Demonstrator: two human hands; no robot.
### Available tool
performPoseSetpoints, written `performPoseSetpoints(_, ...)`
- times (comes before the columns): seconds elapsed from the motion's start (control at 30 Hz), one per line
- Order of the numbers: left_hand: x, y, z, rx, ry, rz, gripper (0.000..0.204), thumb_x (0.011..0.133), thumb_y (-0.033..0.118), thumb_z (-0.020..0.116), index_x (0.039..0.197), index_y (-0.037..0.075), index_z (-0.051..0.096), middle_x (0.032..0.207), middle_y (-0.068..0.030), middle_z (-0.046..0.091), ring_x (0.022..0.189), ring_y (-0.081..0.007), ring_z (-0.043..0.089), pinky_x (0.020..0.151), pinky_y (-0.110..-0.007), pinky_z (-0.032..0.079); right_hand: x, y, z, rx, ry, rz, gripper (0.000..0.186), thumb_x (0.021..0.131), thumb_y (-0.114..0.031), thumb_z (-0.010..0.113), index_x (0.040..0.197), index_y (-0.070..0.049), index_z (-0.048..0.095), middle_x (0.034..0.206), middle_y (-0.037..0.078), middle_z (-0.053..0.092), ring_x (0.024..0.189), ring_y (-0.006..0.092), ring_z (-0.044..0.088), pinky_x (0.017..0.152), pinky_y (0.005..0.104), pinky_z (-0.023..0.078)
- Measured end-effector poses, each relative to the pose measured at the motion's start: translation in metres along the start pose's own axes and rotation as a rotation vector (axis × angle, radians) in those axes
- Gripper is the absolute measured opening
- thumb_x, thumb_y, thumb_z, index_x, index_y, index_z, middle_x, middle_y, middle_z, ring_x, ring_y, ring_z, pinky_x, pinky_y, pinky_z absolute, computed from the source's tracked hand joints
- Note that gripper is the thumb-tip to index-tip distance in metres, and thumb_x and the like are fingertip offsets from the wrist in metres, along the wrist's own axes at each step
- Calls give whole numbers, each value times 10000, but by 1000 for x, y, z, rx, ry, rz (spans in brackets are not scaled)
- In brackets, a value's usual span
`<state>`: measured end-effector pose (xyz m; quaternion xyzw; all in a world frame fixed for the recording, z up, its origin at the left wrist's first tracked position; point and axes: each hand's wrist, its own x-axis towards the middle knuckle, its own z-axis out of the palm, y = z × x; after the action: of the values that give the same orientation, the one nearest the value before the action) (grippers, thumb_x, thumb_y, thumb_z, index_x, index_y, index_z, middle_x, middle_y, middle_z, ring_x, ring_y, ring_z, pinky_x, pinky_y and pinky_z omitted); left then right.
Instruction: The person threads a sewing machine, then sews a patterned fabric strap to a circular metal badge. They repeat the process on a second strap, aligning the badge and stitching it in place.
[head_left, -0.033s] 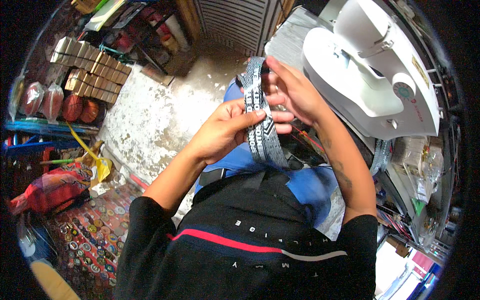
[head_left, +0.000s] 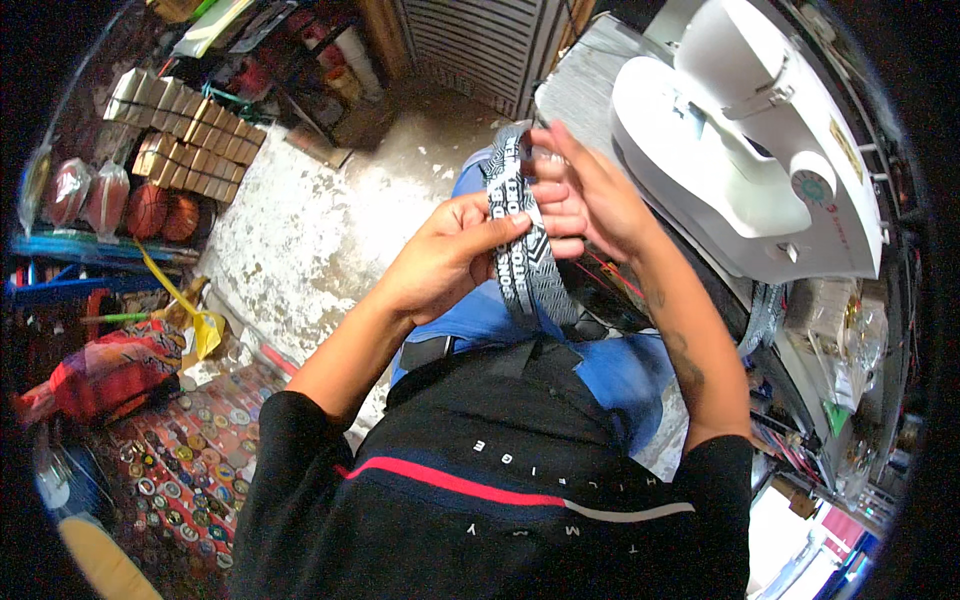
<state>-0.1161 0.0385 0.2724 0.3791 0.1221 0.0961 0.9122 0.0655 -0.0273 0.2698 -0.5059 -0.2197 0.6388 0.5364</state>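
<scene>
A patterned black, white and grey fabric strap (head_left: 513, 215) with white lettering hangs in a loop before my body. My left hand (head_left: 445, 250) pinches it, thumb in front and fingers behind, some of them showing past its right edge. My right hand (head_left: 600, 195) is at the strap's right side, palm turned toward it and fingers stretched out. Near the strap's upper end its fingertips touch or almost touch the fabric; which of the two I cannot tell. The strap's lower part drops toward my lap.
A white sewing machine (head_left: 740, 160) stands on a grey table (head_left: 590, 75) to the right. Another patterned strap (head_left: 764, 318) hangs near it. At left are stacked bundled boxes (head_left: 190, 130), wrapped balls (head_left: 105, 195), a red bag (head_left: 115, 370) and many round badges (head_left: 190, 465).
My right hand has shifted slightly down, and the strap's upper end has come a little lower with it. My left hand keeps its pinch in nearly the same place.
</scene>
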Motion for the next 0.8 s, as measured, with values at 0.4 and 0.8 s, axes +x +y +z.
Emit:
performPoseSetpoints(0.4,28,1,-12,73,98,92,445,974,168,510,1356,-41,416,1255,-176,588,1130,-235,606,955,-376,513,-47,64,1,-117,50,-310,357,811,-49,734,1103,-8,532,971,76,664,867,104,635,759,258,524)
performPoseSetpoints(0.8,6,2,-68,305,62,-123,418,962,273,539,1258,-22,540,983,-91,689,912,-169,674,762,-275,543,-76,71,-49,-112,-118,-78,354,999,-261,463,1194,13,572,983,103,676,819,164,677,745,272,535)
